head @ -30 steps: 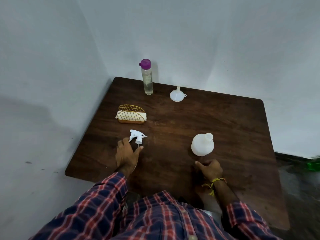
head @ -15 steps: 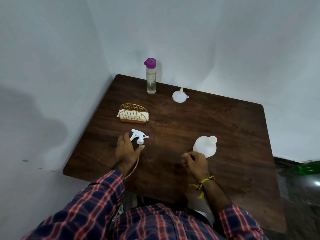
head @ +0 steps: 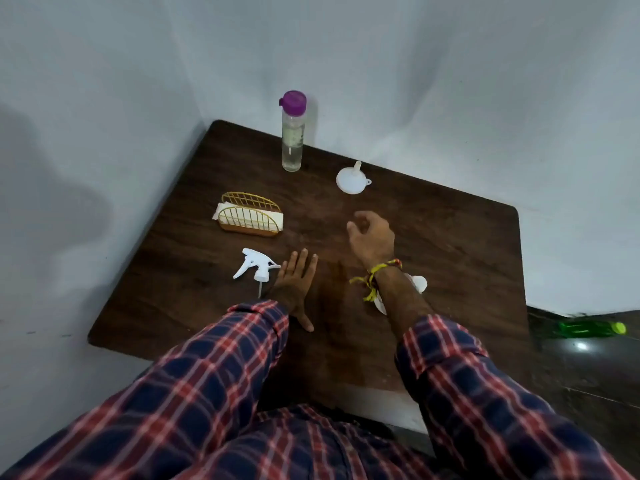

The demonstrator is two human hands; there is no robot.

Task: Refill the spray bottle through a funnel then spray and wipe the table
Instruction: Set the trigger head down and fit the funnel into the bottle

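A white spray head [head: 255, 265] with its dip tube lies on the dark wooden table [head: 467, 244]. My left hand [head: 294, 285] rests flat on the table just right of it, fingers straight. My right hand [head: 370, 237] hovers above the table middle with loosely curled fingers and holds nothing. Its forearm hides most of the white spray bottle body [head: 419, 284]. A white funnel [head: 351, 179] lies at the back, beyond my right hand. A clear refill bottle [head: 292, 133] with a purple cap stands at the back, partly filled.
A gold wire holder with white napkins [head: 250, 218] sits left of centre. Walls close in at the back and left of the table. A green bottle [head: 592, 329] lies on the floor at the right.
My left hand let go of the spray head and lies flat beside it. My right hand left the white bottle and moved forward toward the funnel.
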